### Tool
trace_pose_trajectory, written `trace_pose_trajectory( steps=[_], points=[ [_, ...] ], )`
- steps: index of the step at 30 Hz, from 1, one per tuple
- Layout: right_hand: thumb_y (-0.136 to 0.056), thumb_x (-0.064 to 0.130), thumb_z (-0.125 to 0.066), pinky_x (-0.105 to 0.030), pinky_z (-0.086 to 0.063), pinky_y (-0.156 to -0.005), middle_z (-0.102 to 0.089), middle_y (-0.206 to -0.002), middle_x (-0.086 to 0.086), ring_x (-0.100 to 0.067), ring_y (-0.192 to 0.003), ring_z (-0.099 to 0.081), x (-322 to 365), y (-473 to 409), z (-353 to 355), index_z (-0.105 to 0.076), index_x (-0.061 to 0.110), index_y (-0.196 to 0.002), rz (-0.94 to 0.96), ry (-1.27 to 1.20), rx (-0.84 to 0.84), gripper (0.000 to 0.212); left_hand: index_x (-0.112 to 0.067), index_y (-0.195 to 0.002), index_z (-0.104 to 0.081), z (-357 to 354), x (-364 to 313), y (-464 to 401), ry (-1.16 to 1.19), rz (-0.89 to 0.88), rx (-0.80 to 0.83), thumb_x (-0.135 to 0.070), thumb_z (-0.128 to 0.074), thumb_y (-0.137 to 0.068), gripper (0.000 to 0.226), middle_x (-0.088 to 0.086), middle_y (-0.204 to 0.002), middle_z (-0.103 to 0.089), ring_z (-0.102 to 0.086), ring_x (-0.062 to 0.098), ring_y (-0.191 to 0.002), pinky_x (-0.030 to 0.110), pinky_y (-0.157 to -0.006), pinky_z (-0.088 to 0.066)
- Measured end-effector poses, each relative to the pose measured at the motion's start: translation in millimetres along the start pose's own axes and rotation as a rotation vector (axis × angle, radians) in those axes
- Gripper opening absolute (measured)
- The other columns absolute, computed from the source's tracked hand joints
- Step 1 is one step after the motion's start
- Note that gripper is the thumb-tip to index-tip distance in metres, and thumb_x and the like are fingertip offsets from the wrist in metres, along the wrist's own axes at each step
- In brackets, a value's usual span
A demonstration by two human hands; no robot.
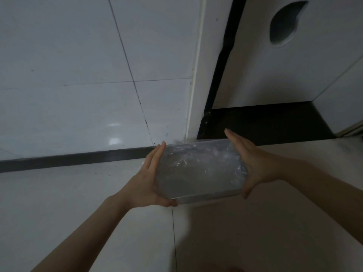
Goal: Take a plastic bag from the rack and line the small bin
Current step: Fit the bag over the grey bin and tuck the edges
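A small pale rectangular bin [200, 191] sits low over the floor, close to the wall corner. A thin clear plastic bag [198, 167] lies crinkled inside it and over its rim. My left hand [151, 179] is pressed flat against the bin's left side, thumb under the near corner. My right hand [253, 163] is pressed against its right side, fingers straight. The bin is held between both palms. I cannot tell whether it rests on the floor.
A white tiled wall [78, 75] with a dark skirting strip [74, 159] rises behind. To the right stands a white cabinet door [275, 65] with an oval cut-out handle [284, 22] above a dark recessed plinth [265, 122]. Pale floor tiles [78, 203] lie all around.
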State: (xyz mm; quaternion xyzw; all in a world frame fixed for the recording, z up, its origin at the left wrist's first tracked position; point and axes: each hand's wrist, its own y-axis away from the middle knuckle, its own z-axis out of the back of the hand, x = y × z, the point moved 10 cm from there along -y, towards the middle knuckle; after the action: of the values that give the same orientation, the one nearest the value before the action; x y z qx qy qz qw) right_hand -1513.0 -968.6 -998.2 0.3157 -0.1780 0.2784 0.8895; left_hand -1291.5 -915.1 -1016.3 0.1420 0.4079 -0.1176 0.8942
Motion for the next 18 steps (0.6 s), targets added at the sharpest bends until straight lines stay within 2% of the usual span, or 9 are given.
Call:
trace_pose_trajectory(
  steps=[4, 6, 9, 11, 14, 16, 18],
  points=[
    [-0.038, 0.055, -0.088, -0.03, -0.004, -0.11, 0.027, -0.141, 0.028, 0.005, -0.134, 0.015, -3.5, 2.1, 0.1, 0.036, 0.056, -0.124, 0.012, -0.054, -0.029, 0.151, -0.042, -0.141, 0.018, -1.6, -1.3, -4.5, 0.002, -0.024, 0.012, -0.061, -0.084, -0.041, 0.143, -0.007, -0.152, -0.005, -0.028, 0.018, -0.134, 0.046, -0.102, -0.045],
    [-0.038, 0.052, -0.09, -0.029, -0.01, -0.11, 0.02, -0.143, 0.028, 0.005, -0.134, 0.006, -11.6, 6.4, 0.9, 0.033, 0.055, -0.127, -0.006, -0.119, -0.07, 0.152, -0.041, -0.141, 0.018, -1.8, -2.3, -6.7, 0.012, -0.034, 0.022, -0.061, -0.083, -0.041, 0.144, -0.003, -0.151, -0.009, -0.03, 0.019, -0.132, 0.046, -0.103, -0.044],
    [-0.036, 0.045, -0.092, -0.027, -0.025, -0.105, -0.007, -0.148, 0.018, -0.001, -0.13, -0.018, -37.6, 17.1, -5.5, 0.031, 0.051, -0.129, -0.115, -0.241, -0.125, 0.155, -0.042, -0.14, 0.02, -1.2, -1.5, -7.7, 0.016, -0.044, 0.02, -0.064, -0.083, -0.038, 0.146, -0.009, -0.149, -0.01, -0.027, 0.014, -0.132, 0.042, -0.106, -0.04],
    [-0.037, 0.047, -0.091, -0.022, -0.033, -0.099, -0.023, -0.137, 0.02, 0.001, -0.123, -0.03, -52.1, 21.5, -16.7, 0.031, 0.047, -0.132, -0.172, -0.304, -0.146, 0.154, -0.042, -0.139, 0.023, -1.4, 2.2, -7.4, 0.049, -0.031, 0.008, -0.062, -0.084, -0.037, 0.15, -0.019, -0.146, -0.007, -0.024, 0.01, -0.133, 0.039, -0.108, -0.035],
    [-0.04, 0.055, -0.085, -0.004, -0.038, -0.082, -0.028, -0.128, 0.04, 0.013, -0.112, -0.04, -59.2, 19.1, -27.4, 0.015, 0.044, -0.141, -0.165, -0.403, -0.207, 0.143, -0.045, -0.137, 0.025, -3.2, 10.3, -7.0, 0.15, 0.001, -0.007, -0.057, -0.087, -0.037, 0.15, -0.023, -0.147, -0.006, -0.022, 0.003, -0.136, 0.042, -0.111, -0.033],
    [-0.044, 0.049, -0.088, 0.004, -0.039, -0.076, -0.035, -0.117, 0.052, 0.02, -0.109, -0.043, -58.8, 18.0, -31.6, -0.003, 0.046, -0.141, -0.15, -0.443, -0.235, 0.128, -0.042, -0.139, 0.022, -4.3, 13.4, -6.8, 0.2, 0.022, -0.007, -0.055, -0.087, -0.037, 0.15, -0.015, -0.15, -0.009, -0.025, 0.008, -0.136, 0.046, -0.109, -0.035],
    [-0.048, 0.042, -0.089, 0.001, -0.041, -0.076, -0.044, -0.113, 0.045, 0.012, -0.113, -0.047, -59.1, 17.5, -35.2, -0.014, 0.047, -0.138, -0.166, -0.46, -0.258, 0.117, -0.035, -0.141, 0.02, -4.8, 11.7, -8.0, 0.203, 0.017, 0.002, -0.056, -0.087, -0.037, 0.151, -0.005, -0.152, -0.012, -0.027, 0.016, -0.137, 0.051, -0.108, -0.036]
  ],
)
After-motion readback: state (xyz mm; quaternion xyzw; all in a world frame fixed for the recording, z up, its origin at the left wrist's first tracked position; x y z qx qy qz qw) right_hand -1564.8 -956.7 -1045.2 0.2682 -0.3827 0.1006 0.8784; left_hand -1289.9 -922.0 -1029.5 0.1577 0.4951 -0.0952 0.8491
